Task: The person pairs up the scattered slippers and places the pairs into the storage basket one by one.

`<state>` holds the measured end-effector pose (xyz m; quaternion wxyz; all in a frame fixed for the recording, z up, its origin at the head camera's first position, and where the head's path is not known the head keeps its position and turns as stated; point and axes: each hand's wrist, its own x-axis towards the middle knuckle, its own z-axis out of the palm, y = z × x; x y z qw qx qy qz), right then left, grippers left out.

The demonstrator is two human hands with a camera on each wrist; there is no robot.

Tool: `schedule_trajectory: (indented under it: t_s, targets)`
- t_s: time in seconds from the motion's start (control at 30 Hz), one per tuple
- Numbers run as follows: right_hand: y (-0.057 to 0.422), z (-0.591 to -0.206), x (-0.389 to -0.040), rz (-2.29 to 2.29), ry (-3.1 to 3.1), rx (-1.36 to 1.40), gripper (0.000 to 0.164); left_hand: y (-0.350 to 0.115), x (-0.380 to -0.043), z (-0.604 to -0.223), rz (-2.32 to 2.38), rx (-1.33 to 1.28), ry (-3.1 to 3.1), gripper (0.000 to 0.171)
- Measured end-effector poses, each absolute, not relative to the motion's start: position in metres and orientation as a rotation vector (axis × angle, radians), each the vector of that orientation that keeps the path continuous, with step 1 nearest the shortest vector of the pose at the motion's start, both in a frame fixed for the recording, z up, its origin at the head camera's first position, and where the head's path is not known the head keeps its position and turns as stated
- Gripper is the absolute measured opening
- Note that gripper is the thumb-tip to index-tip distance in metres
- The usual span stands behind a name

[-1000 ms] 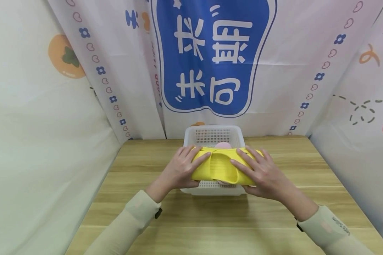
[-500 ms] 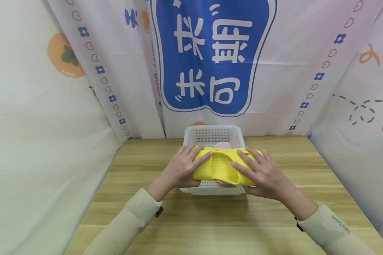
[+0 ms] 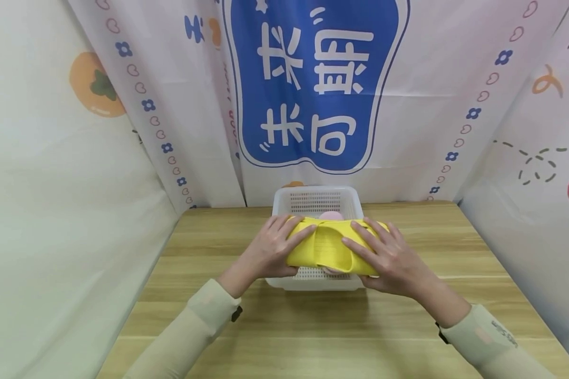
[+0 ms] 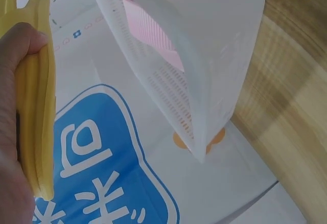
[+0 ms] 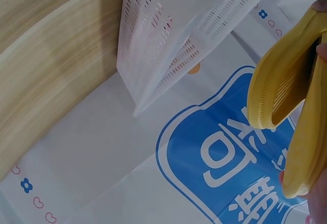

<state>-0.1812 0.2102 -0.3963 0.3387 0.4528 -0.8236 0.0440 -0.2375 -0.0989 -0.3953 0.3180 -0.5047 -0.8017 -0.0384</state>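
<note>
A pair of yellow slippers point(image 3: 334, 250), pressed together, is held crosswise over the near part of a white perforated basket point(image 3: 308, 285) in the head view. My left hand point(image 3: 271, 249) grips their left end, fingers over the top and thumb below. On the right end my right hand point(image 3: 391, 257) grips likewise, its fingers spread across the yellow upper. A ribbed inside shows through the curved opening between the hands. The right wrist view shows the slippers point(image 5: 276, 93) side-on with a gap between two yellow parts. Inside the basket lies a pink ribbed thing point(image 4: 150, 32), mostly hidden.
The basket stands on a wood-grain table point(image 3: 322, 337), near its back edge. Behind rises a printed white cloth with a blue sign point(image 3: 313, 89). White cloth walls point(image 3: 66, 210) close in the left and right sides.
</note>
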Motion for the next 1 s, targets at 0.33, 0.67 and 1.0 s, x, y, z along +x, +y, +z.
schedule_trajectory:
  t_s: [0.33,0.67,1.0]
  targets:
    - [0.2085,-0.3939,-0.1813,0.094,-2.165,1.200,0.086,-0.1048,-0.2404,-0.3941,-0.116,-1.337,-2.133,0.100]
    - [0.2060,-0.3931,-0.1807,0.086,-2.164,1.195,0.085,-0.1061,-0.2445,-0.3962,-0.100,-1.350,-2.145,0.098]
    - [0.2032,-0.3931,-0.1793,0.090,-2.183,1.174,0.083,-0.1081,-0.2469,-0.3929,-0.082,-1.366,-2.184,0.097]
